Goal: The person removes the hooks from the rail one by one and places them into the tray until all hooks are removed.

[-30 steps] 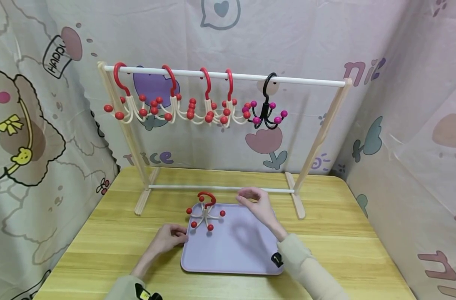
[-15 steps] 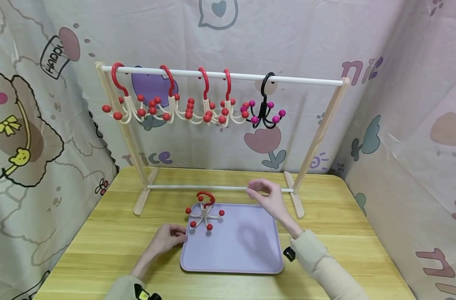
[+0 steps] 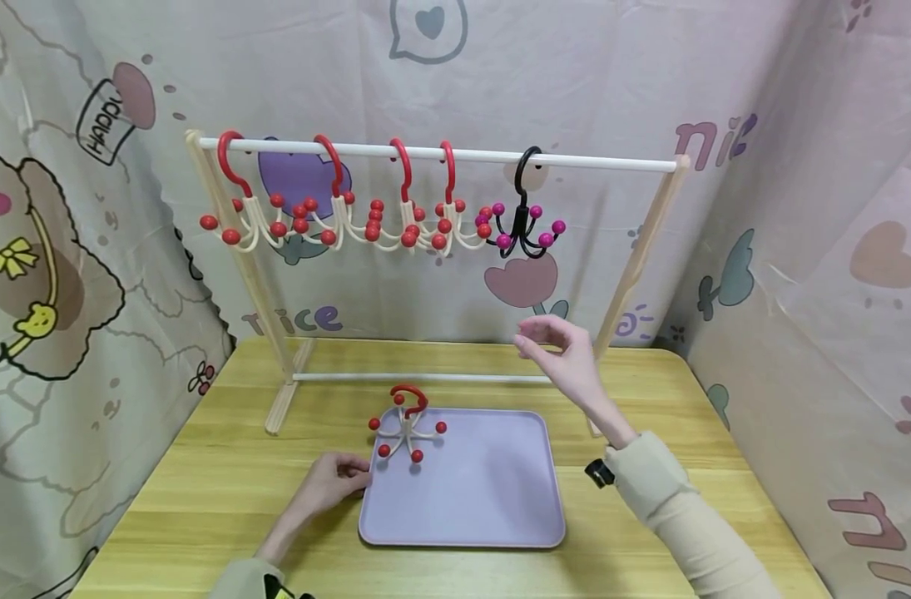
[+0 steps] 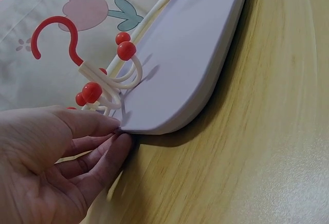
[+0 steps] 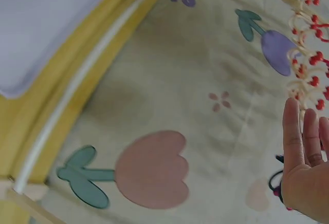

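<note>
Left hand (image 3: 328,486) pinching the lilac tray (image 3: 473,499) in the lower centre, right hand (image 3: 567,358) hovering right of centre, fingers loosely bent!

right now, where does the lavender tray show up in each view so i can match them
Head: lavender tray at the lower centre, left hand at its left edge.
Left wrist: tray in the upper middle, running off the top edge.
Right wrist: tray in the upper left corner, cut off by the frame.
Shared landmark: the lower white rod, visible in all three.
</note>
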A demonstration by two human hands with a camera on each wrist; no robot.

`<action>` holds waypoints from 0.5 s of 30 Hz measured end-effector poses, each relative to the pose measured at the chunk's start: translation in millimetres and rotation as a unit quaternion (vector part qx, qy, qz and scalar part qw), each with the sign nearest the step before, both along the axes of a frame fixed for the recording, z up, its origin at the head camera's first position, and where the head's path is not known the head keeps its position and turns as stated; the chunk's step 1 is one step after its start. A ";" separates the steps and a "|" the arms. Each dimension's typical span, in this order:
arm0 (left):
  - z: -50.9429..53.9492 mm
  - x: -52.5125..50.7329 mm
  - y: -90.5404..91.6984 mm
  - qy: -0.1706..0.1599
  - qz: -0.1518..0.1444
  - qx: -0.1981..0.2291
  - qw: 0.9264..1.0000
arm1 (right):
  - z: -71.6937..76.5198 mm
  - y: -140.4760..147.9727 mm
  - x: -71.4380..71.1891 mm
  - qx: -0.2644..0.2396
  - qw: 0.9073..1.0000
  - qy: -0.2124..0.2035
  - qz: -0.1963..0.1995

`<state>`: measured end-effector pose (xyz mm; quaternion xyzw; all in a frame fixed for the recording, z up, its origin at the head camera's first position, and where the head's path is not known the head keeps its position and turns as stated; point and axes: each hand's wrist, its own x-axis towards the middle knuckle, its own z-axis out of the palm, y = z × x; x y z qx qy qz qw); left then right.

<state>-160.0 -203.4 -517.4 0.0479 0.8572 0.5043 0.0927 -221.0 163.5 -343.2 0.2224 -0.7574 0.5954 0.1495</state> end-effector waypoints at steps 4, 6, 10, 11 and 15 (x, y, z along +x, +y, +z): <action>-0.5 -0.8 -1.0 0.001 -0.003 -0.001 1.000 | 16.5 3.5 -4.7 0.009 1.000 0.025 -0.016; -1.1 -1.1 -1.6 0.001 -0.004 0.001 1.000 | 24.5 5.1 -7.2 0.009 0.999 0.029 -0.022; -0.7 -1.1 -1.7 0.000 -0.003 0.000 1.000 | 39.7 6.7 -11.4 0.008 0.999 0.035 -0.035; -0.6 -1.1 -1.5 0.000 -0.002 -0.001 1.000 | 42.8 7.1 -12.4 0.009 0.998 0.038 -0.040; 0.1 -0.9 -0.8 -0.001 -0.001 -0.002 1.000 | 53.6 7.9 -15.8 0.002 0.998 0.050 -0.046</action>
